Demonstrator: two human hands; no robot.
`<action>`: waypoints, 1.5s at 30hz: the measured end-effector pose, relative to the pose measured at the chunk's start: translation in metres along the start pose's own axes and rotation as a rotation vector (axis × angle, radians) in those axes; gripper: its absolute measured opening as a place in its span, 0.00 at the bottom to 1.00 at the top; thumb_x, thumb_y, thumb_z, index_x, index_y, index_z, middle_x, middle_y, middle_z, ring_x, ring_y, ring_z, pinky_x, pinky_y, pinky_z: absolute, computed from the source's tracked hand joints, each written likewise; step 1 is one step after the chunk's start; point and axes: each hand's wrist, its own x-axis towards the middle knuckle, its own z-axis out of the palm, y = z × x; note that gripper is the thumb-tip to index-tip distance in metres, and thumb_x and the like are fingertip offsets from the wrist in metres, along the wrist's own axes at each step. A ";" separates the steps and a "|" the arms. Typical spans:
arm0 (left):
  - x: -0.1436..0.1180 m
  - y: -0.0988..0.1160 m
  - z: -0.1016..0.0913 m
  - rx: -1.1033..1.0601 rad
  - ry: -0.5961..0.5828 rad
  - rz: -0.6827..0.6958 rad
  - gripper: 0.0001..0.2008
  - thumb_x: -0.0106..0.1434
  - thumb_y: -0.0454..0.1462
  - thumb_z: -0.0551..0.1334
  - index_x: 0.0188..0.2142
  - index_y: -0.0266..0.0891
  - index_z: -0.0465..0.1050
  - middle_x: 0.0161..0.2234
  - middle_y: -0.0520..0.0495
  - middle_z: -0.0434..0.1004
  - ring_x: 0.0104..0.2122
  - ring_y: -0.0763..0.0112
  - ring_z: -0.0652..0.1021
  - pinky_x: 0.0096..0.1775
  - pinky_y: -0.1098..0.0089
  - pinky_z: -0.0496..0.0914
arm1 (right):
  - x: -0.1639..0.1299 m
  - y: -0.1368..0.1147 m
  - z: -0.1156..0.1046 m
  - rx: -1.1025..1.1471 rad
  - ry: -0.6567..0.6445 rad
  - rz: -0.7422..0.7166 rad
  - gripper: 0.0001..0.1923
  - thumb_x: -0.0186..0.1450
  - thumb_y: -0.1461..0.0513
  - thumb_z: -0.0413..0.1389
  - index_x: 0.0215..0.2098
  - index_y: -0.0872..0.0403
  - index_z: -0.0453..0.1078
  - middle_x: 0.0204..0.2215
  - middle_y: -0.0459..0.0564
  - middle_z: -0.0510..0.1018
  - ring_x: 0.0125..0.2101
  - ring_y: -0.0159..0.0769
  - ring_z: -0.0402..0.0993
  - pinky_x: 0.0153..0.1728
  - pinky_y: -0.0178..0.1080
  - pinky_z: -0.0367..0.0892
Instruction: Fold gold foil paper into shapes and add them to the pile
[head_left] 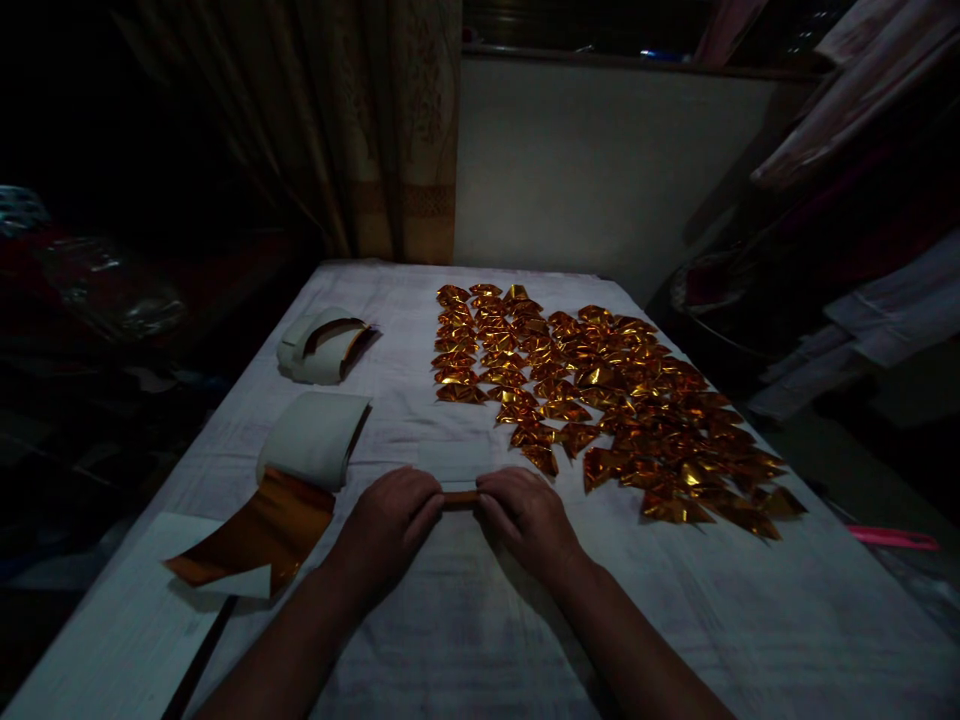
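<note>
My left hand and my right hand are side by side near the table's middle, both closed. Between them they pinch the two ends of a sheet of foil paper. Its pale back faces up, and a narrow gold strip shows along the near edge, folded over. To the left of my left hand lies a curled stack of foil paper, pale side out. A gold foil sheet sticks out toward me from under it, one corner turned up white.
Many folded gold foil pieces cover the right and far middle of the cloth-covered table. Another curled paper stack lies far left. A white board is at near left. A pink handle shows beyond the right edge.
</note>
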 end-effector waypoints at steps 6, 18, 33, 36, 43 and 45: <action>0.001 -0.008 0.014 -0.005 0.150 -0.085 0.07 0.70 0.37 0.55 0.42 0.42 0.71 0.36 0.48 0.79 0.35 0.66 0.79 0.39 0.66 0.73 | 0.006 -0.001 0.011 -0.028 0.094 0.089 0.07 0.68 0.63 0.54 0.37 0.50 0.75 0.37 0.49 0.82 0.38 0.40 0.76 0.41 0.40 0.68; -0.006 0.007 0.031 0.328 0.118 0.280 0.16 0.71 0.32 0.54 0.55 0.36 0.70 0.55 0.42 0.77 0.59 0.56 0.72 0.62 0.50 0.64 | 0.010 -0.003 0.019 -0.116 0.071 0.157 0.07 0.68 0.63 0.55 0.32 0.51 0.71 0.33 0.49 0.77 0.36 0.40 0.71 0.39 0.40 0.63; -0.016 0.005 0.045 0.350 0.049 0.220 0.21 0.72 0.39 0.53 0.62 0.36 0.64 0.60 0.41 0.72 0.62 0.59 0.70 0.62 0.55 0.65 | 0.008 -0.002 0.021 -0.169 0.136 0.140 0.08 0.71 0.62 0.52 0.34 0.52 0.72 0.32 0.48 0.75 0.35 0.38 0.69 0.39 0.39 0.61; -0.017 0.006 0.045 0.362 0.041 0.216 0.22 0.73 0.38 0.53 0.63 0.37 0.63 0.61 0.40 0.71 0.63 0.59 0.69 0.63 0.54 0.64 | 0.008 -0.001 0.021 -0.212 0.132 0.156 0.09 0.71 0.61 0.53 0.34 0.51 0.72 0.32 0.48 0.74 0.35 0.38 0.69 0.38 0.38 0.60; -0.017 0.005 0.044 0.380 0.024 0.209 0.22 0.73 0.40 0.53 0.63 0.36 0.64 0.61 0.41 0.72 0.63 0.58 0.69 0.63 0.54 0.64 | 0.011 -0.001 0.020 -0.285 0.115 0.203 0.11 0.71 0.59 0.53 0.31 0.52 0.70 0.30 0.47 0.73 0.32 0.37 0.69 0.35 0.38 0.58; -0.017 0.004 0.044 0.370 0.021 0.205 0.22 0.73 0.40 0.53 0.64 0.36 0.62 0.61 0.40 0.71 0.63 0.59 0.68 0.64 0.54 0.63 | 0.011 0.000 0.020 -0.302 0.109 0.205 0.11 0.71 0.59 0.53 0.31 0.52 0.69 0.30 0.47 0.73 0.32 0.37 0.69 0.34 0.37 0.58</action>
